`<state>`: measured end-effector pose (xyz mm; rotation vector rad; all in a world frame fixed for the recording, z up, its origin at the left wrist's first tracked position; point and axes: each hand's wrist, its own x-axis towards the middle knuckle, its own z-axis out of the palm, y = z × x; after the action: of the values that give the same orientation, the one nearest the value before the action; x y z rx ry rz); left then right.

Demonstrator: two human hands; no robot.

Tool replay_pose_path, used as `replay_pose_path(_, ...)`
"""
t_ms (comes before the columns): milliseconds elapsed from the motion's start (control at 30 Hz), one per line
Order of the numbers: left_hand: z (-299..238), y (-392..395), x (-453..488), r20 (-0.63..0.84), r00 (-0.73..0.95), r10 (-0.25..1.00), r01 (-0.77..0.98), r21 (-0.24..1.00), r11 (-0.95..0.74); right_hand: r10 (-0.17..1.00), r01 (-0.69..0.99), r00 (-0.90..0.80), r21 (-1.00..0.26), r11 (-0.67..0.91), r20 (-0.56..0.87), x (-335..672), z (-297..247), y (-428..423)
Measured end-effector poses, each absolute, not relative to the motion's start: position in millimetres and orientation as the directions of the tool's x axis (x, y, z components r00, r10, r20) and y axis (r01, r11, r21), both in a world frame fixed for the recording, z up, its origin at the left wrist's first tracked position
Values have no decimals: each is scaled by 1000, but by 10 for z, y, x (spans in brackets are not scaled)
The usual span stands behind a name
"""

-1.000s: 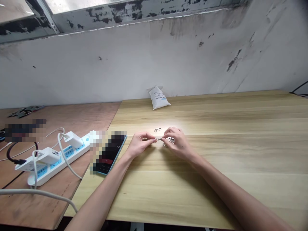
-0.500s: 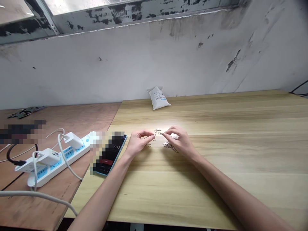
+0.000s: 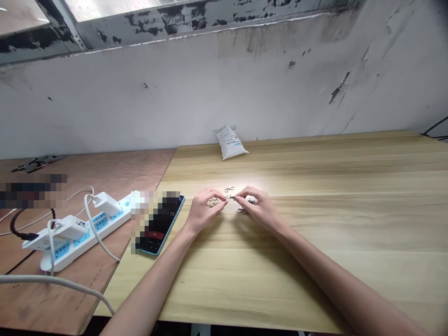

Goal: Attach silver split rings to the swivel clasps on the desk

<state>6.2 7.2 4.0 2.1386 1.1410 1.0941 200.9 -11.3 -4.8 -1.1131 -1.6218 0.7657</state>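
Clasp (image 3: 230, 197) of silvery metal is pinched between the thumb and forefinger of the right hand (image 3: 259, 210), just above the light wooden tabletop (image 3: 315, 280), with its far end reaching toward the left hand (image 3: 205, 210). The left hand's fingers (image 3: 219, 201) are curled inward and nearly closed, their tips just beside the clasp; whether anything is gripped by them cannot be told. Small metal rings (image 3: 213, 201) are partly covered by that hand on the table. A linked clasp and ring (image 3: 229, 189) lies just beyond the hands, and a small heap of lobster clasps (image 3: 244, 211) is placed under the edge of the right hand. Further left, a smartphone (image 3: 161, 224), partly pixelated, is laid near the left hand, and a white power strip (image 3: 80, 238) with plugged-in chargers (image 3: 105, 203) is set on a plywood table (image 3: 87, 172). A white sachet (image 3: 231, 143) is propped against the wall (image 3: 224, 88) at the far table edge.
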Motion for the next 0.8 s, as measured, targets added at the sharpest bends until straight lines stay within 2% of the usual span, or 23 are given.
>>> replay_pose_path(133, 1, 46, 127, 436, 341, 833, 429, 716, -551, 986, 76, -90, -986, 148, 141, 1949, -70, -121)
replay_pose_path(367, -67, 38, 169, 400, 296, 867, 379, 785, -491, 995, -18, -102, -1000, 15, 17, 1892, -33, -159)
replay_pose_path(567, -43, 50, 171, 334, 301, 893, 338, 838, -427, 996, -31, -85, -999, 33, 36, 1891, -45, -154)
replay_pose_path(800, -59, 68, 162, 349, 310, 885, 328, 834, -444, 990, 25, -89, -993, 111, 109, 1900, -57, -166)
